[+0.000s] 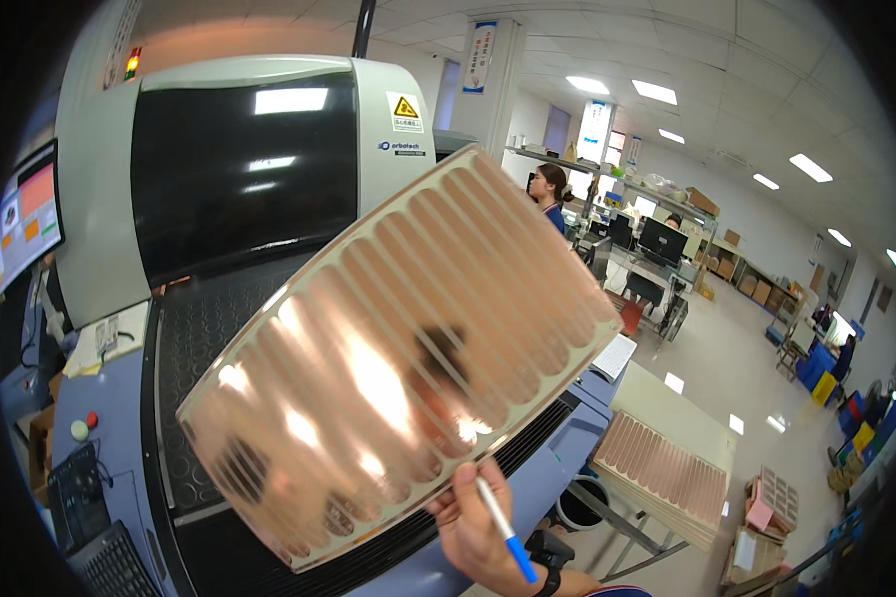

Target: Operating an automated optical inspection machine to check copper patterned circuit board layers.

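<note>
My right hand (473,522) comes in from the lower right, with a dark band on its wrist. Its fingers are closed on the lower edge of a large copper circuit-board panel (488,259), patterned with long rounded strips. A white marker pen (498,517) with a blue end is in the same hand, slanting down across the fingers. Held up at a tilt, the panel covers much of the machine bed and mirrors bright light and dark shapes. My left hand does not show.
Behind the panel stands a large grey machine (393,90) with a dark window and black bed (204,348). A monitor (30,214) and keyboard (114,562) lie left. At right, similar panels (662,463) rest on a stand above a bin (582,502). A person (550,194) is beyond.
</note>
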Demonstrator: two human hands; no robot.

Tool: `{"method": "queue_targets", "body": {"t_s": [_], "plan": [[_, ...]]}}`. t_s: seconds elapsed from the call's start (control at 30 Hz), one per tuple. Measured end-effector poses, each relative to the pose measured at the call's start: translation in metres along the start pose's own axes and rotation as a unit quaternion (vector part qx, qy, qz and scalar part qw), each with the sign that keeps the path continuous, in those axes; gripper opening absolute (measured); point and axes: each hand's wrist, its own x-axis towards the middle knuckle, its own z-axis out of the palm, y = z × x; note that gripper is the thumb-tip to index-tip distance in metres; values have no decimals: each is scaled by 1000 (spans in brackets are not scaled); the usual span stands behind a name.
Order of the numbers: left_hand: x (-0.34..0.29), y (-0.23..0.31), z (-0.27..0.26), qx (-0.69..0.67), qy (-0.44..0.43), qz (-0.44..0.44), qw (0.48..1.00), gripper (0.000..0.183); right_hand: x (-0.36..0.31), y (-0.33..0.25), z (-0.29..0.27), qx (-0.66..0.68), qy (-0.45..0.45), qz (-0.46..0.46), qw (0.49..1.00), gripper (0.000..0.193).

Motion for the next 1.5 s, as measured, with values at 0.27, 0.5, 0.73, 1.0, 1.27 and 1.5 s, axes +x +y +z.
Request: {"method": "queue_targets", "body": {"t_s": [0.27, 0.5, 0.73, 1.0, 1.27, 1.5], "plan": [[1, 5, 9, -10, 51, -18, 999, 37, 3, 24, -21, 26, -74, 13, 997, 27], [-55, -62, -9, -1, -185, -64, 981, 42, 11, -5, -32, 2, 44, 44, 998, 9], [-19, -6, 16, -54, 67, -115, 990, 40, 34, -32, -58, 25, -47, 12, 999, 37], [-20, -2, 9, -37, 65, -122, 990, 40, 45, -27, -29, -13, -26, -33, 999, 32], [-25, -6, 25, -46, 73, -124, 989, 29, 171, -98, 59, -376, -224, -253, 862, 32], [-26, -4, 20, -54, 86, -171, 980, 29, 180, 7, 168, -496, -417, -399, 649, 13]]}}
